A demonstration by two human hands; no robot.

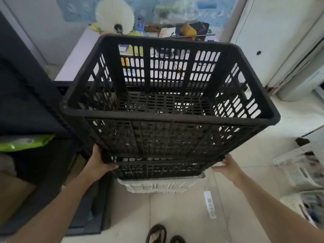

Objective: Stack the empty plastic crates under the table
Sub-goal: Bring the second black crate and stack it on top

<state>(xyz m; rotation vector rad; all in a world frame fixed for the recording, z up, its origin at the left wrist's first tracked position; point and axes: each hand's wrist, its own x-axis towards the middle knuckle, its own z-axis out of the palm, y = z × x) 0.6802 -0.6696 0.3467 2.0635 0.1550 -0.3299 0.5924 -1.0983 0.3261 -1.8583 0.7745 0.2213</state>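
Observation:
A big black slotted plastic crate point(168, 118) fills the middle of the view, empty inside. It sits nested in a second black crate point(157, 170), which rests on a white crate point(157, 185) on the floor. My left hand point(100, 163) grips the lower left corner of the black stack. My right hand point(228, 166) is at the lower right corner with fingers spread, touching or just off the crate's edge. The far side of the stack is hidden.
A white table point(77, 58) with clutter and a white fan point(114, 14) stands behind the stack. Dark furniture and a green packet point(26, 142) crowd the left. White baskets point(301, 171) lie at the right. A white power strip point(210, 204) lies on the tiled floor.

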